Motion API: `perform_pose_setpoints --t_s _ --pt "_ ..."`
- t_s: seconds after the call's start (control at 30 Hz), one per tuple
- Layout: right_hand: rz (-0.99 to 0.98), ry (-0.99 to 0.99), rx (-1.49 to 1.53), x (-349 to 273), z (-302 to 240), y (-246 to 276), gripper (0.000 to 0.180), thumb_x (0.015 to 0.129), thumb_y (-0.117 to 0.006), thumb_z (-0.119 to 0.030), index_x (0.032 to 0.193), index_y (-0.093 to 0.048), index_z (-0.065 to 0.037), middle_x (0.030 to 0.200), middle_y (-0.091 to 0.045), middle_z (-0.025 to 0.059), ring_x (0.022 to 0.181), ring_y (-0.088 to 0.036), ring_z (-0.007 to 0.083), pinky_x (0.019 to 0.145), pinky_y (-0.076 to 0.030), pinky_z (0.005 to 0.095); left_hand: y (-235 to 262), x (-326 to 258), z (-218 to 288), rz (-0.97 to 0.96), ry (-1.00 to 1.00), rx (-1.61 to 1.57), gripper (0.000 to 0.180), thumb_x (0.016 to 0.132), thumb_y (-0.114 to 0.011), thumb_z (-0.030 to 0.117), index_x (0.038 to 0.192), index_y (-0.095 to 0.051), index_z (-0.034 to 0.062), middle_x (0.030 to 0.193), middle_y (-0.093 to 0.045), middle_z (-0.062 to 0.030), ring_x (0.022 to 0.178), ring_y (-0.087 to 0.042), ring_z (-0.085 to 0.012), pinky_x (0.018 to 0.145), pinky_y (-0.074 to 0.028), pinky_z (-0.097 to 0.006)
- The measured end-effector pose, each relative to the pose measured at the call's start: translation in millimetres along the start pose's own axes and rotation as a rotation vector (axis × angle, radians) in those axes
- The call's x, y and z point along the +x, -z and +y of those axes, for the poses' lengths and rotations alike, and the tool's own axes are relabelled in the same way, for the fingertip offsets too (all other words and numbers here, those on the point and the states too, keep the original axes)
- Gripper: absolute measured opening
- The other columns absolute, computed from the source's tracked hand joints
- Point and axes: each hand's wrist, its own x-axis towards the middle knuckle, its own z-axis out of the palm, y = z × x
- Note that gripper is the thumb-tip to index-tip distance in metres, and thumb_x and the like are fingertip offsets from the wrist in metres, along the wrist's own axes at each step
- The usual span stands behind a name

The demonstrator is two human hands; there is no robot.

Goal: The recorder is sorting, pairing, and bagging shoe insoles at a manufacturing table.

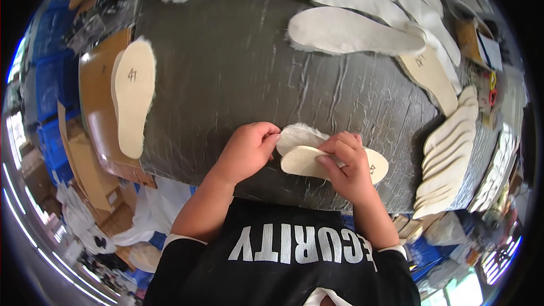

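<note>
My right hand (344,164) pinches a cream insole (298,161) between thumb and fingers, its smooth marked side facing up. Against the far side of that insole lies a fluffy white insole (299,136), partly hidden by it and by my right fingers. My left hand (249,148) is closed, with thumb and forefinger pinched at the left end of the fluffy insole. Both insoles are close to the near edge of the dark table (226,73); whether they touch its surface I cannot tell.
A cream insole pair (135,93) lies at the table's left edge. Several white fleece insoles (345,31) spread along the far side, with a cream insole (433,79) at far right. Overlapping insoles (450,156) form a row at right. Cardboard (85,158) leans at left.
</note>
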Motion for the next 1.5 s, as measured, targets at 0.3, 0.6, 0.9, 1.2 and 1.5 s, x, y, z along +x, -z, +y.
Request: perform_pose_setpoints --t_s 0.3,0.6,0.9,1.2,1.5 --pt "0.038 -0.078 0.0 -1 2 -7 0.016 0.075 -0.067 -0.007 0.089 -0.062 -0.007 0.076 -0.058 0.0033 0.076 -0.053 0.0223 0.077 -0.035 0.0347 1 3 -7 -0.029 -0.165 -0.08 0.012 0.086 -0.058 0.007 0.089 -0.062 -0.0042 0.077 -0.063 -0.0158 0.067 -0.059 -0.0209 0.063 -0.047 -0.034" --pt "0.071 -0.146 0.078 -4 9 -3 0.011 0.078 -0.066 -0.006 0.088 -0.061 -0.007 0.076 -0.056 0.0049 0.077 -0.051 0.0218 0.079 -0.036 0.0338 1 -1 11 -0.105 -0.247 -0.097 0.006 0.087 -0.057 0.001 0.089 -0.061 -0.0026 0.075 -0.062 -0.0068 0.067 -0.053 -0.0113 0.062 -0.045 -0.027" --pt "0.083 -0.128 0.074 -3 14 -4 0.014 0.077 -0.066 -0.005 0.089 -0.061 -0.007 0.075 -0.056 0.0039 0.077 -0.05 0.0217 0.079 -0.035 0.034 0 -1 18 -0.125 -0.225 -0.094 0.006 0.086 -0.057 0.001 0.086 -0.06 -0.0035 0.075 -0.062 -0.0082 0.067 -0.055 -0.013 0.063 -0.045 -0.028" --pt "0.116 -0.043 -0.083 0 16 -4 0.024 0.07 -0.07 -0.005 0.09 -0.057 -0.008 0.077 -0.055 0.0044 0.074 -0.052 0.0232 0.076 -0.035 0.0357 -2 -3 23 -0.078 -0.332 -0.004 0.003 0.084 -0.055 -0.003 0.084 -0.058 -0.0035 0.08 -0.06 -0.0109 0.069 -0.056 -0.0187 0.063 -0.045 -0.03" --pt "0.159 -0.048 -0.128 -2 20 -7 0.033 0.068 -0.075 -0.006 0.094 -0.055 -0.009 0.077 -0.054 0.0028 0.074 -0.051 0.0226 0.075 -0.035 0.0364 -5 -11 28 0.054 -0.414 0.186 0.006 0.08 -0.056 -0.005 0.086 -0.056 -0.003 0.084 -0.06 -0.0134 0.069 -0.057 -0.0268 0.062 -0.046 -0.032"
